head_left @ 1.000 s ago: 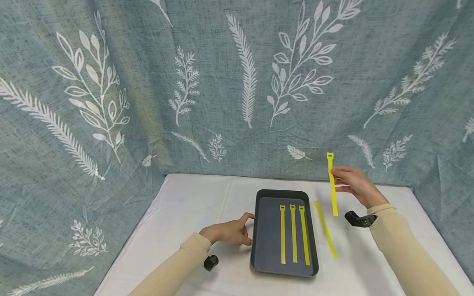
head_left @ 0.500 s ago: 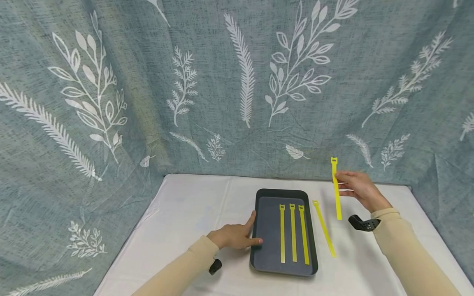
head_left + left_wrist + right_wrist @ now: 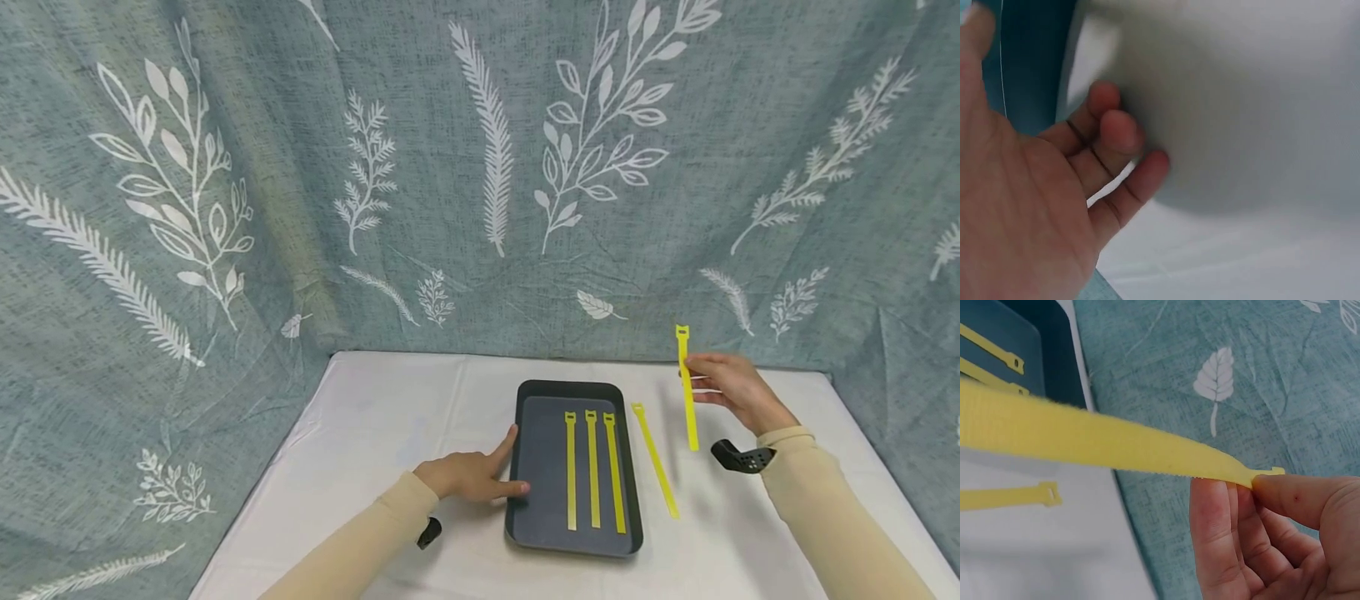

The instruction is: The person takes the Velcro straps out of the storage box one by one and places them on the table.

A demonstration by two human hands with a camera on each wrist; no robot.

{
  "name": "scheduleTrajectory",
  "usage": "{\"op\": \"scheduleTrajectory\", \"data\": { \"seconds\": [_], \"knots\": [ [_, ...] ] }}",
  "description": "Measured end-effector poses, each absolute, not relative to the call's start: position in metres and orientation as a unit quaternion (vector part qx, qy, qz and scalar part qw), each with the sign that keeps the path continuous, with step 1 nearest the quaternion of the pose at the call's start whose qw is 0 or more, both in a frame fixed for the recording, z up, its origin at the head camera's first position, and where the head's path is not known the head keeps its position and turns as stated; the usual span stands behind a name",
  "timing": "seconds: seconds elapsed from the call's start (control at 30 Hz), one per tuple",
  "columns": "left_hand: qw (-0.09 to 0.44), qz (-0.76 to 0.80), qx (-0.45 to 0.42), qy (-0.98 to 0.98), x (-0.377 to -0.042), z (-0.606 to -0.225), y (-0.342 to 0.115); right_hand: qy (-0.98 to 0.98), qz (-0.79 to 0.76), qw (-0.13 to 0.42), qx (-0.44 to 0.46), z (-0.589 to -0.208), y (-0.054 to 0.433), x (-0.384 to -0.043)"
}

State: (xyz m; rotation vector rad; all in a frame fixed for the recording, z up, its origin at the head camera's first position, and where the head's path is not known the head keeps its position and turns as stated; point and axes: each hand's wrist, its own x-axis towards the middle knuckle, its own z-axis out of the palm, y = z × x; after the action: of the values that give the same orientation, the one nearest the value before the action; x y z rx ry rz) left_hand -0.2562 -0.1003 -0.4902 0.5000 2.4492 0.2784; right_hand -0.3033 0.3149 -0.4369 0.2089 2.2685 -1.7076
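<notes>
My right hand (image 3: 731, 385) pinches a yellow hook-and-loop cable tie (image 3: 688, 412) between thumb and fingers, near its slotted head. The tie hangs upright above the table, right of the dark grey tray (image 3: 540, 517); in the right wrist view its strap (image 3: 1116, 440) stretches leftward from the fingertips. My left hand (image 3: 468, 477) rests at the tray's left side, thumb over the rim and index finger spread along it. In the left wrist view the other fingers (image 3: 1122, 131) are loosely bent beside the tray and hold nothing.
Three yellow cable ties (image 3: 594, 471) lie side by side in the right half of the tray. Another tie (image 3: 656, 462) lies on the white tablecloth (image 3: 390, 400) just right of the tray. A blue-green leaf-patterned curtain (image 3: 450, 167) stands behind the table.
My left thumb has moved over the tray's rim, and the index finger has spread. My right hand has shifted slightly right and down with the held cable tie.
</notes>
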Motion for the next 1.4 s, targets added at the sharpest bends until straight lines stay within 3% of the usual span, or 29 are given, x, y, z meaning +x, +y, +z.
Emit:
{"op": "scheduleTrajectory", "data": {
  "seconds": [0.17,0.87,1.4],
  "knots": [
    [0.33,0.14,0.2,0.912,-0.259,-0.487,-0.109,0.788,-0.592,0.152,0.079,-0.44,0.316,-0.303],
    [0.329,0.159,0.208,0.907,-0.26,-0.489,-0.111,0.798,-0.563,0.189,0.101,-0.474,0.341,-0.287],
    [0.355,0.204,0.221,0.885,-0.269,-0.488,-0.117,0.802,-0.556,0.201,0.084,-0.502,0.331,-0.282]
  ]
}}
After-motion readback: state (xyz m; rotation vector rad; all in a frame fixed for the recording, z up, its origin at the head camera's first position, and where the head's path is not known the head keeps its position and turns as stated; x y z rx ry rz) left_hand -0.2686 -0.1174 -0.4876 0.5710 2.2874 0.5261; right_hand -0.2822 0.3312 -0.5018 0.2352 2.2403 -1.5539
